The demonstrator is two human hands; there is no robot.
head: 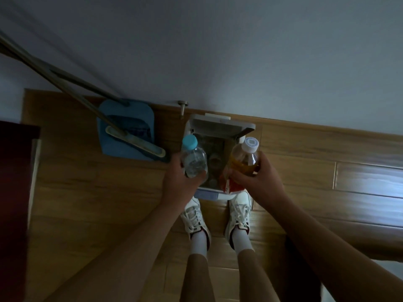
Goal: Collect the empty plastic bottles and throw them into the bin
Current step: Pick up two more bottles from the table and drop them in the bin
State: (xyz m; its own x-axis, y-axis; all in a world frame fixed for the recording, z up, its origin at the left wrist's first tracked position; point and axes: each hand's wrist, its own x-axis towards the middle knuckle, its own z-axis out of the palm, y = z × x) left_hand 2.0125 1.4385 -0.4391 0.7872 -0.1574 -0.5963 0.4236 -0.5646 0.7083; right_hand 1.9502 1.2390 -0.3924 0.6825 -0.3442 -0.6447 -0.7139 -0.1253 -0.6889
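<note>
I look straight down at a white bin (220, 125) with its lid raised against the wall; clear bottles lie inside it. My left hand (181, 184) grips a clear bottle with a light blue cap (194, 159), held upright over the bin's left side. My right hand (255, 177) grips an orange-tinted bottle with a white cap and red label (243, 159) over the bin's right side. Both hands hover above the opening.
My two white shoes (194, 216) stand on the wooden floor just before the bin. A blue dustpan (124, 127) with a long-handled broom leans at the wall to the left. A dark red cabinet (13, 171) edges the far left.
</note>
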